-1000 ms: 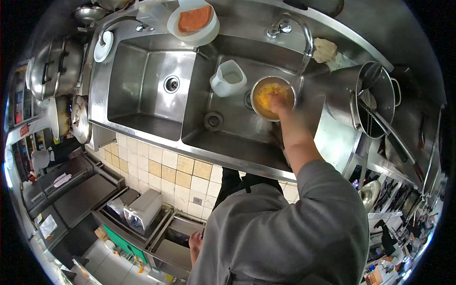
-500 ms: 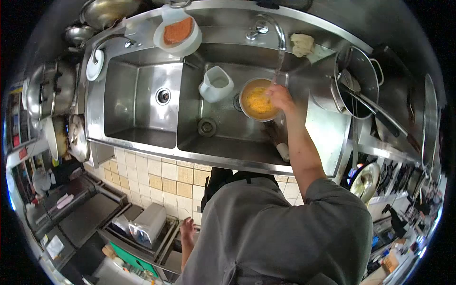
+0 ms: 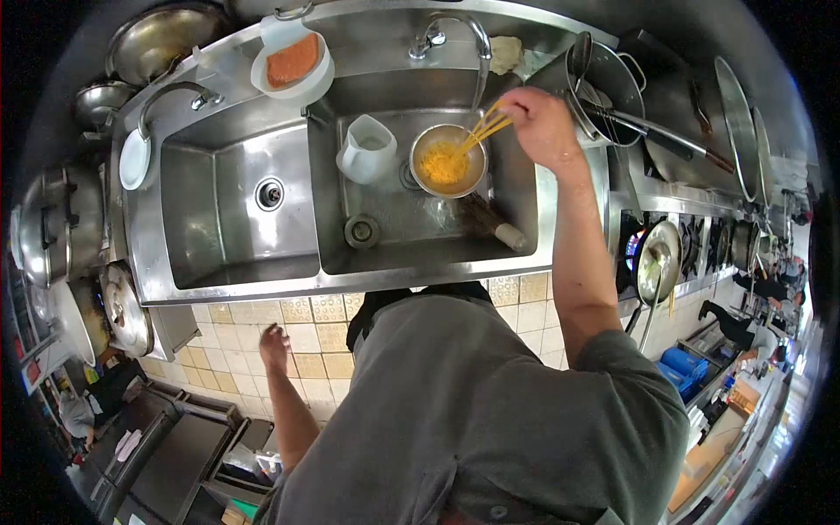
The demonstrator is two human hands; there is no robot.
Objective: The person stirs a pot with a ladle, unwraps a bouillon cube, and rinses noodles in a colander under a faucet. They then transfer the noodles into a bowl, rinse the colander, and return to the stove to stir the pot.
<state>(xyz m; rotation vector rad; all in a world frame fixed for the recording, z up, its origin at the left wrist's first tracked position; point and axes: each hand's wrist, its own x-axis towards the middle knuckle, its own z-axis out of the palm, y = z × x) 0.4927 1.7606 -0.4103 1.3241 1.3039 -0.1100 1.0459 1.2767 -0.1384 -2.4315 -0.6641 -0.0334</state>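
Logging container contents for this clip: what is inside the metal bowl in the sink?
Yellow strands lie in the metal bowl, and some stretch from it to the right hand. The bottom beneath them is covered and cannot be seen.

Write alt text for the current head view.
A person's right hand holds yellow strands that trail into a metal bowl in a sink, beside a white jug. Water runs from the tap; the left hand hangs apart from the sink.
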